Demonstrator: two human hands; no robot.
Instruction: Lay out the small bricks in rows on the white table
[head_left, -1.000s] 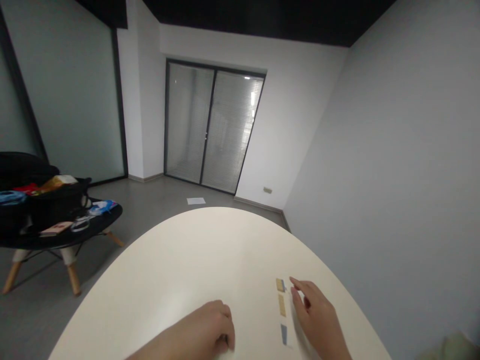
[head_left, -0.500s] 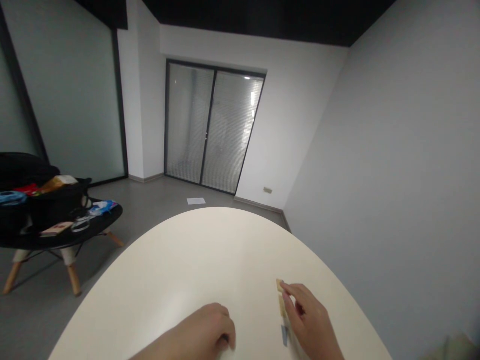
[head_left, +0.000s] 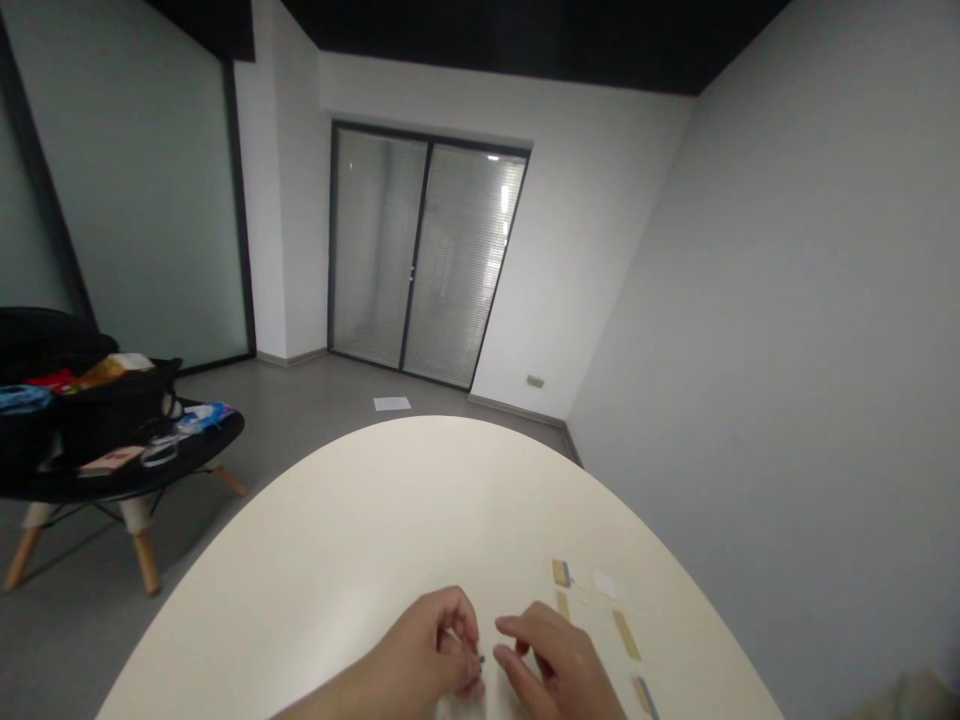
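Note:
My left hand [head_left: 442, 648] is closed low over the round table, its fingertips pinched on a small dark-tipped piece [head_left: 481, 659] whose kind I cannot make out. To its right, my right hand [head_left: 553, 662] has thumb and forefinger apart, pointing towards that piece without touching it. Beyond my right hand lie a small tan piece with a grey edge [head_left: 561, 573] and a short tan strip [head_left: 563, 604], partly hidden by the hand. Further right are a longer tan strip [head_left: 627, 635], another tan-and-grey piece [head_left: 645, 697] and a thin whitish piece [head_left: 604, 584].
The cream round table [head_left: 390, 500] curves away in front of me. At left stands a black chair [head_left: 187, 445] loaded with a bag and small items. A white sheet [head_left: 392, 404] lies on the floor beyond the table, and a grey wall [head_left: 787, 350] rises on the right.
My right hand has drawn back from the tan pieces and moved left towards my left hand, uncovering pieces on the right. A small dark-tipped piece now shows at my left fingertips.

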